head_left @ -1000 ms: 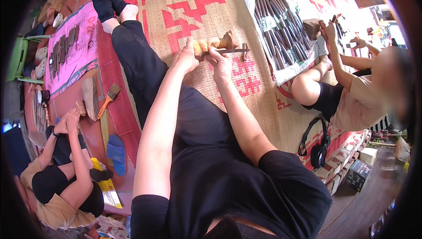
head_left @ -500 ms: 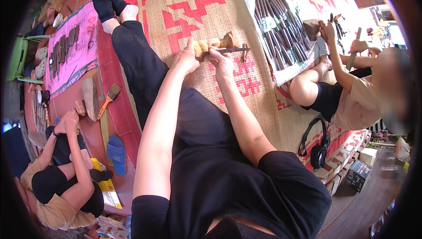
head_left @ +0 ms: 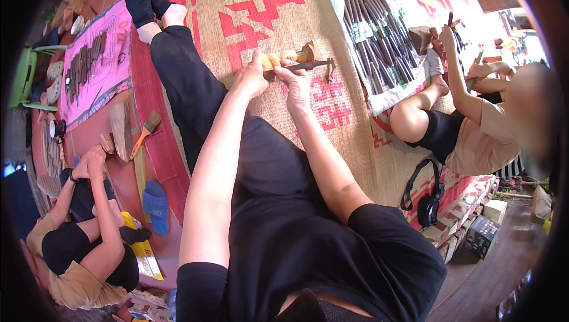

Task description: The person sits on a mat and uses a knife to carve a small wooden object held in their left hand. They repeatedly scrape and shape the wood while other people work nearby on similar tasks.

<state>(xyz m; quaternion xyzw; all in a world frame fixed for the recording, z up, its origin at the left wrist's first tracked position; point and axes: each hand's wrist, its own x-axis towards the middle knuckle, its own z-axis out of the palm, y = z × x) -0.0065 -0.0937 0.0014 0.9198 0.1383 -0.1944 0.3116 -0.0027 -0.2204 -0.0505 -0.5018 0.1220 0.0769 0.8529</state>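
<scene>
My left hand (head_left: 252, 80) is closed around the near end of a pale carved wooden piece (head_left: 304, 55) with rounded, turned-looking shapes. The piece lies just above the woven mat. My right hand (head_left: 297, 85) pinches a slim dark carving chisel (head_left: 315, 65), thumb along it. The chisel lies against the near side of the wood, close to the left hand's fingers. Where its edge meets the wood is hidden by my fingers. A small brown curved scrap (head_left: 331, 71) shows on the mat past the tool's right end.
Many dark-handled tools lie on a white cloth (head_left: 379, 43) at the right, others on a pink cloth (head_left: 112, 79) at the left. One person (head_left: 480, 126) works at the right with a mallet, another (head_left: 77, 245) at lower left. A brush (head_left: 145, 135) and blue slipper (head_left: 156, 208) lie left.
My right hand and the chisel have shifted slightly left, toward my left hand. My left hand stays on the wood. The person at the right has lowered the mallet a little.
</scene>
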